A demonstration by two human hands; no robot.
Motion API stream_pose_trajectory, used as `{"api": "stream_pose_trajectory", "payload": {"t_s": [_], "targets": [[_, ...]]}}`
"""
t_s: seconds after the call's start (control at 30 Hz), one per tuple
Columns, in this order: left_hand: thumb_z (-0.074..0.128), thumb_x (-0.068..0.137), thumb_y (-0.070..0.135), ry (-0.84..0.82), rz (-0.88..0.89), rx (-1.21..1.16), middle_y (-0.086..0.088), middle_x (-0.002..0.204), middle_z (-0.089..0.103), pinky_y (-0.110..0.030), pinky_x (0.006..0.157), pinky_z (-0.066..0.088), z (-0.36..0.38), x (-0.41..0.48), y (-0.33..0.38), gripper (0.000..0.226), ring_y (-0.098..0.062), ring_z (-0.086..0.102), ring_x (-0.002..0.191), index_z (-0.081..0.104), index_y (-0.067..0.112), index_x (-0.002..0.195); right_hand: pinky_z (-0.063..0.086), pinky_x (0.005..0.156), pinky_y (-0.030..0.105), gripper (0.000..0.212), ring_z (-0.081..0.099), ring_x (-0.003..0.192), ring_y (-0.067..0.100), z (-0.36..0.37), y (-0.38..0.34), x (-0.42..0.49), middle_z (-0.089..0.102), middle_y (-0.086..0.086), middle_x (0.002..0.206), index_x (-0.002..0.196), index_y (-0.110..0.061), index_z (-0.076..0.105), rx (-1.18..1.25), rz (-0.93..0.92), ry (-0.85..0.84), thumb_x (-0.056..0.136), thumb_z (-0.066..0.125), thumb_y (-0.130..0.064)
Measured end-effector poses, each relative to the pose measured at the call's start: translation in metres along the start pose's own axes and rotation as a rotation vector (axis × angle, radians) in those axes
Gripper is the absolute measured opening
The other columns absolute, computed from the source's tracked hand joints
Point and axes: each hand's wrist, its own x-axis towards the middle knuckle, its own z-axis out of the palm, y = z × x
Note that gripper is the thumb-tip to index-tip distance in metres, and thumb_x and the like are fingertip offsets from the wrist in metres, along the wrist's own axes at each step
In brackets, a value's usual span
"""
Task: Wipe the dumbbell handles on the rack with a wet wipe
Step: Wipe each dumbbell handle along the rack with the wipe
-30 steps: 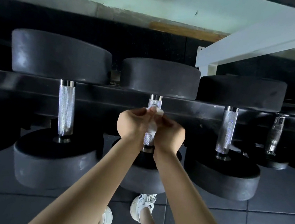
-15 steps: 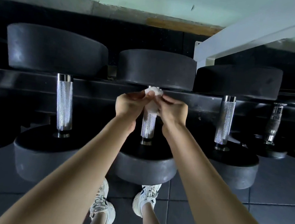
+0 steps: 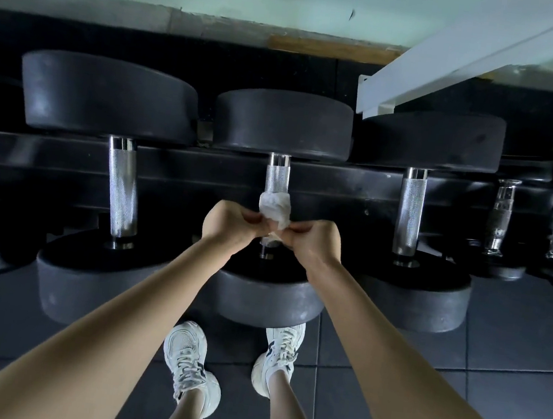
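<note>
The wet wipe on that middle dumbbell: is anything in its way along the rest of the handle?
Nothing visible. The wet wipe is wrapped around the middle handle, pinched by the left hand and right hand. The knurled metal above it is bare up to the far weight head; the hands hide part of the stretch below.

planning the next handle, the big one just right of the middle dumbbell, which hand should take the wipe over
Right. The right hand already pinches the wet wipe and sits nearer that handle; the left hand would cross over.
</note>
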Motion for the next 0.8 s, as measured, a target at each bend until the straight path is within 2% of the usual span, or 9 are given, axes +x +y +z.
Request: {"api": "stream_pose_trajectory", "payload": {"t_s": [0.1,0.17,0.27,0.37,0.43,0.53,0.67,0.73,0.8], "targets": [[0.075,0.072,0.048,-0.042,-0.011,0.157,-0.001,0.053,0.053,-0.027,0.052,0.035,0.000,-0.006,-0.003,0.035,-0.009,0.044,0.049,0.077,0.014,0.080,0.053,0.075,0.025,0.025,0.069,0.088,0.017,-0.001,0.004,0.000,0.075,0.008,0.091,0.093,-0.012,0.077,-0.109,-0.002,-0.031,0.073,0.080,-0.028],[0.074,0.073,0.050,-0.051,-0.016,0.218,-0.002,0.052,0.053,-0.025,0.049,0.032,-0.002,-0.010,-0.004,0.038,-0.011,0.045,0.048,0.076,0.013,0.077,0.048,0.065,0.022,0.020,0.069,0.084,0.017,-0.003,0.005,-0.003,0.075,0.006,0.087,0.088,-0.014,0.077,-0.189,-0.027,-0.053,0.075,0.079,-0.029],[0.078,0.070,0.045,-0.011,0.023,0.166,-0.009,0.064,0.067,-0.031,0.054,0.038,-0.001,-0.015,-0.007,0.036,-0.018,0.056,0.059,0.075,0.010,0.075,0.052,0.067,0.028,0.017,0.069,0.081,0.019,-0.005,0.008,-0.009,0.074,0.005,0.082,0.083,-0.016,0.077,-0.171,-0.055,-0.012,0.075,0.078,-0.031],[0.080,0.070,0.034,0.102,0.080,0.042,0.002,0.079,0.073,-0.029,0.067,0.049,0.000,-0.023,-0.004,0.025,-0.012,0.067,0.076,0.076,0.017,0.087,0.056,0.077,0.036,0.016,0.070,0.080,0.020,-0.011,0.007,-0.015,0.074,0.002,0.080,0.087,-0.017,0.076,0.005,-0.048,0.072,0.073,0.080,-0.025],[0.078,0.072,0.025,0.181,0.139,-0.036,0.008,0.086,0.072,-0.023,0.073,0.051,-0.002,-0.028,0.001,0.027,-0.007,0.067,0.081,0.072,0.020,0.098,0.057,0.077,0.042,0.012,0.069,0.075,0.020,-0.017,0.007,-0.018,0.071,-0.001,0.074,0.083,-0.021,0.075,0.079,-0.049,0.082,0.073,0.078,-0.017],[0.075,0.076,0.017,0.214,0.199,-0.133,0.005,0.094,0.069,-0.020,0.079,0.050,-0.005,-0.034,0.009,0.035,-0.008,0.065,0.084,0.067,0.021,0.110,0.056,0.072,0.037,0.015,0.068,0.074,0.020,-0.033,0.003,-0.023,0.071,0.000,0.076,0.086,-0.022,0.074,0.117,-0.060,0.111,0.074,0.075,-0.013],[0.069,0.082,0.017,0.145,0.230,-0.080,0.004,0.105,0.068,-0.026,0.088,0.049,-0.003,-0.033,0.014,0.030,-0.012,0.064,0.094,0.068,0.020,0.112,0.035,0.060,0.026,0.010,0.059,0.070,0.021,-0.060,-0.003,-0.025,0.066,0.000,0.071,0.083,-0.015,0.073,-0.207,-0.162,0.314,0.081,0.064,-0.018],[0.067,0.085,0.017,0.117,0.220,-0.097,0.003,0.109,0.068,-0.028,0.090,0.049,-0.001,-0.030,0.016,0.029,-0.014,0.064,0.096,0.067,0.019,0.114,0.030,0.063,0.025,0.013,0.060,0.079,0.027,-0.059,-0.004,-0.022,0.067,0.004,0.081,0.086,-0.013,0.072,-0.396,-0.266,0.421,0.080,0.061,-0.012],[0.065,0.086,0.015,0.110,0.216,-0.107,-0.003,0.107,0.069,-0.033,0.089,0.051,0.002,-0.026,0.017,0.027,-0.019,0.067,0.091,0.068,0.017,0.113,0.031,0.063,0.026,0.014,0.058,0.086,0.035,-0.047,-0.002,-0.014,0.064,0.013,0.091,0.083,-0.007,0.071,-0.569,-0.390,0.400,0.075,0.060,-0.003]]}}
